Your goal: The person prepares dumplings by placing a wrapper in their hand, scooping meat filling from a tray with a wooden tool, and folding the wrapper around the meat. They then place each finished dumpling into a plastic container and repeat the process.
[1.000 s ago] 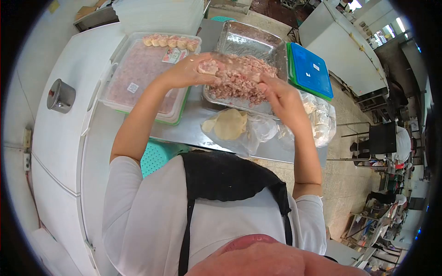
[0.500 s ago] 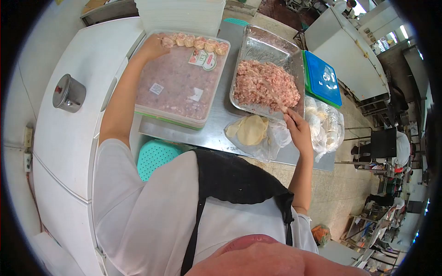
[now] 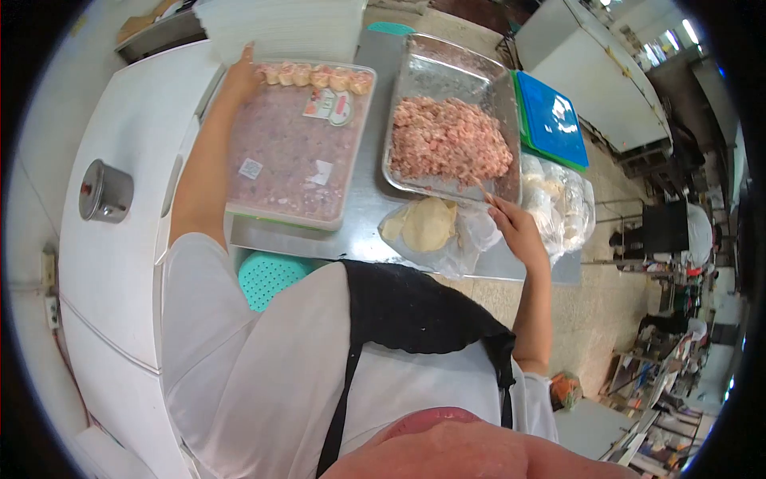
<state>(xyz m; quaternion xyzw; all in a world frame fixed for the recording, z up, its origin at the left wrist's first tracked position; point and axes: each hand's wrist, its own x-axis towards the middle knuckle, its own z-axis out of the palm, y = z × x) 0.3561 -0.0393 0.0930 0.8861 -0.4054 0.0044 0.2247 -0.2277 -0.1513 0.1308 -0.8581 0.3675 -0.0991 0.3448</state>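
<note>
In the head view, the left hand is at the far left corner of a translucent rectangular plastic container, by a row of pale, pink-topped dumplings; whether it grips one, I cannot tell. The right hand is closed around a thin pale stick at the near rim of a silver metal tray of pink minced meat, beside round cream-coloured wrappers

At upper left, the left grip covers the left end of the row of dumplings, its hold unclear; right of centre, the right grip hides the lower end of the thin tool; the top edge cuts off the white stack; print on the square label is too small to read
</note>
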